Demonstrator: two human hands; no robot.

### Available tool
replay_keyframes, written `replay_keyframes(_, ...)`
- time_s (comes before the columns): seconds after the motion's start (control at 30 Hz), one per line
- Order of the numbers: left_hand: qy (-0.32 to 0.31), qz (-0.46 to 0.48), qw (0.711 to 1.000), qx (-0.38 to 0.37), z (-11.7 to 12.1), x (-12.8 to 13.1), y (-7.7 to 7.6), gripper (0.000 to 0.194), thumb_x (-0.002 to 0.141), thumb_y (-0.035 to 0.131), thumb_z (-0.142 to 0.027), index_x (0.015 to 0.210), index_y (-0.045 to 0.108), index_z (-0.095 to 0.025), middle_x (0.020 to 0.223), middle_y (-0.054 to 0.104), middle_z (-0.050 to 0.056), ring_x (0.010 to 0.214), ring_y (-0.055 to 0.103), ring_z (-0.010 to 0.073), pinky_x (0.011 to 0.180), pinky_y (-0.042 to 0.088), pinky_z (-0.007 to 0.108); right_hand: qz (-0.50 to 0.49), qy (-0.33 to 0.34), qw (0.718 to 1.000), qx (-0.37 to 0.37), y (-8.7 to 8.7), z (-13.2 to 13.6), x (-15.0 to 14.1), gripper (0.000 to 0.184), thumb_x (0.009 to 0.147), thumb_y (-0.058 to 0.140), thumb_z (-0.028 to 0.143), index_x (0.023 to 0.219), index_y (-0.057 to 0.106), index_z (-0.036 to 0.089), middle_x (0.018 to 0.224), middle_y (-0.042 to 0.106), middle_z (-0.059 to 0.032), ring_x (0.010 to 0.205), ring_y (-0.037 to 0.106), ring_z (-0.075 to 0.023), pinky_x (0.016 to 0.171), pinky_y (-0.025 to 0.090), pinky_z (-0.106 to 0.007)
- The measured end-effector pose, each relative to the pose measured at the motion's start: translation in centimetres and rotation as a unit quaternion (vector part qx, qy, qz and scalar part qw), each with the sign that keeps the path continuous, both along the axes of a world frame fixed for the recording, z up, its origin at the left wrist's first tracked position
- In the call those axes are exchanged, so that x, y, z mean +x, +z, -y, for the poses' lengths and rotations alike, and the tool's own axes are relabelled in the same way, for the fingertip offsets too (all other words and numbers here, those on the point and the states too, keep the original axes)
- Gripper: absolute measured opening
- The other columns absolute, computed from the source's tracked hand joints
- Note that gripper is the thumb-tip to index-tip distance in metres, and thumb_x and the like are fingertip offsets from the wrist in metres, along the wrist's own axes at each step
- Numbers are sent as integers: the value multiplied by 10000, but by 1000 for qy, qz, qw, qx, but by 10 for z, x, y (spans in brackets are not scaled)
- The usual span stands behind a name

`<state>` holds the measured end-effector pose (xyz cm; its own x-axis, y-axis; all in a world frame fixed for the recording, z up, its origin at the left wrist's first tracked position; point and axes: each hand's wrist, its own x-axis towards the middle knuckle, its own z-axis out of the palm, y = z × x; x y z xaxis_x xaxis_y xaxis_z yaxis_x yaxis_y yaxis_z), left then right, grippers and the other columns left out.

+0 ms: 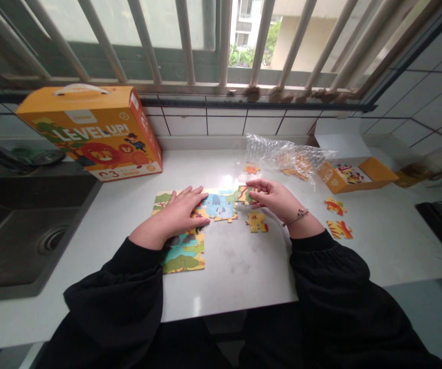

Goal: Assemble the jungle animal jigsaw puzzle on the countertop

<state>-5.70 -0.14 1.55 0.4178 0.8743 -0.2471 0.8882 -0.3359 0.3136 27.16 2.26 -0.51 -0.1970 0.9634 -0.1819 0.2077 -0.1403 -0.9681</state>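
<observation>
A partly joined jigsaw puzzle (184, 251) lies on the white counter, showing trees, blue water and animals. My left hand (180, 209) rests flat across its left part with the fingers spread, hiding some of the picture. At the top right edge of the joined pieces, my right hand (272, 200) pinches a green and yellow puzzle piece (245, 194) between thumb and fingers. Whether that piece is fully seated I cannot tell. Just below my right hand lies a loose yellow puzzle piece (257, 222), apart from the joined part.
An orange puzzle box (101, 138) stands at the back left beside a sink (17, 230). Clear plastic bag (282, 154) with orange pieces lies at the back. An open orange box (374, 174) and loose pieces (335, 206) are on the right, near a black object (441, 225).
</observation>
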Motion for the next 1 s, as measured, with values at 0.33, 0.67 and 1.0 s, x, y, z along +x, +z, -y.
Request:
replay_keyframes(0.33, 2, -8, 1000, -2, -1, 1, 0, 875, 983, 724, -617, 1748, 441, -302, 1895, 245, 117, 1757, 177, 420, 1394, 139, 729, 82, -40, 996, 15, -3, 2, -5, 223, 855, 839, 380, 876, 716, 196, 769, 752, -40, 600, 628, -132, 497, 445, -242)
replay_keyframes(0.67, -2, -5, 1000, 4, -2, -1, -3, 884, 986, 718, -633, 1750, 438, -286, 1895, 246, 117, 1755, 175, 434, 1391, 142, 739, 151, 61, 987, -9, 5, 4, -2, 330, 859, 903, 307, 1137, 747, 222, 763, 770, -12, 619, 734, -197, 547, 554, -299)
replay_keyframes(1.0, -3, -3, 1000, 7, -1, 0, -3, 863, 988, 734, -598, 1746, 445, -301, 1892, 256, 117, 1750, 195, 437, 1393, 157, 722, 226, 75, 971, -8, 9, 11, -4, 323, 913, 870, 398, 1066, 641, 229, 708, 771, -6, 556, 700, -183, 503, 517, -294)
